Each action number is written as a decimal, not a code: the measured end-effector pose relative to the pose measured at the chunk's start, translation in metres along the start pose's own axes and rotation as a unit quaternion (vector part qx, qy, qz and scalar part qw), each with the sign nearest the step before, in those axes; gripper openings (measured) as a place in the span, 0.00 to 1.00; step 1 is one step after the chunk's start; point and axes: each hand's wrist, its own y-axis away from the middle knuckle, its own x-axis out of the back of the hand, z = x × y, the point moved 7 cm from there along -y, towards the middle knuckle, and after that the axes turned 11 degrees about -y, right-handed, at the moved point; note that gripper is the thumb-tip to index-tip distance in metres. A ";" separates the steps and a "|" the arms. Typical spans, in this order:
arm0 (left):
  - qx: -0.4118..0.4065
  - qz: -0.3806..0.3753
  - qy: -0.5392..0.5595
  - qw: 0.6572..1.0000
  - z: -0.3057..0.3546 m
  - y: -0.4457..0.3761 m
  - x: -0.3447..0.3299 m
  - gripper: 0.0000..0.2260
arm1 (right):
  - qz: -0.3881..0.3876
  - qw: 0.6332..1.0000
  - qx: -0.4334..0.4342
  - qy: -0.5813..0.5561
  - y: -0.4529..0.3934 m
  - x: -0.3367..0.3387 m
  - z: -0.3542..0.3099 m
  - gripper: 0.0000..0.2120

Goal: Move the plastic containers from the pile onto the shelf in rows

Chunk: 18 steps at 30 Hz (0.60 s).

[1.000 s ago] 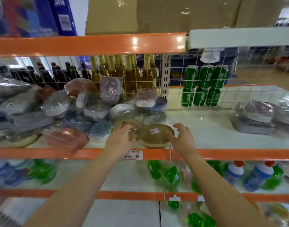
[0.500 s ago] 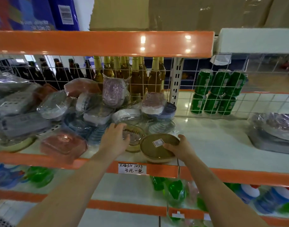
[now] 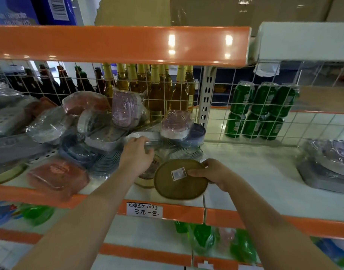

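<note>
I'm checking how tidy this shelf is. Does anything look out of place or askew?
Yes. The wrapped containers on the shelf lie in a jumbled pile, tilted and overlapping, not in rows. The right hand holds a round olive container tipped up, jutting past the front edge.

The right hand [image 3: 214, 175] has tilted the olive round container [image 3: 179, 180] up off the shelf; the left hand [image 3: 137, 154] reached deeper into the pile.
</note>
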 end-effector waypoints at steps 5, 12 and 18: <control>0.007 0.026 0.047 0.999 0.028 -0.010 -0.002 0.17 | 0.006 0.997 0.009 -0.073 0.001 0.030 -0.004 0.14; 0.024 0.041 0.074 0.996 0.049 -0.024 -0.004 0.20 | 0.050 0.979 0.048 -0.194 0.009 0.061 -0.017 0.17; 0.017 0.026 0.092 0.995 0.059 -0.053 -0.018 0.21 | 0.108 0.968 0.072 -0.215 0.014 0.077 -0.017 0.17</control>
